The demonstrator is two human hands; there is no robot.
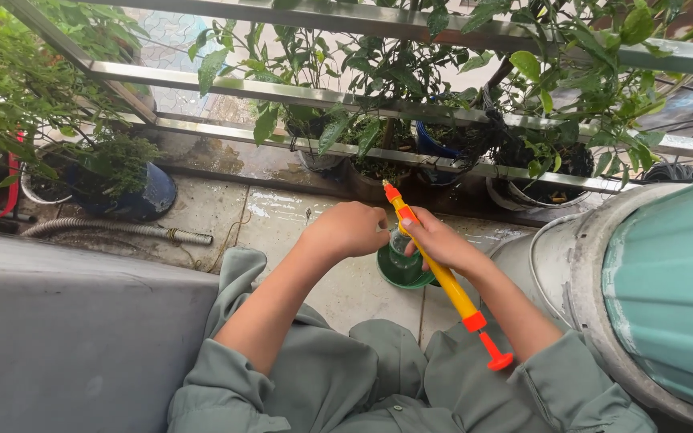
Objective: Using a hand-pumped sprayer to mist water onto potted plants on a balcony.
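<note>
Tiled balcony floor (pixel 282 216) is showing damp stains and is carrying a corrugated grey hose (pixel 114 230), a dark blue plant pot (pixel 142 200), further potted plants (pixel 378 164) along the metal railing (pixel 306 95), and a green dish (pixel 403 273).

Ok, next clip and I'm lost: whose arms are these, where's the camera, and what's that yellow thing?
The camera sits on a person's head, looking down, so the arms are the wearer's own. The right hand holds a yellow and orange pump sprayer, shaped like a big syringe. The left hand is closed beside its nozzle end, above a small clear cup standing in a green dish on the tiled floor. Beyond are potted plants along a metal railing, with a hose at left and a metal drum at right.
</note>
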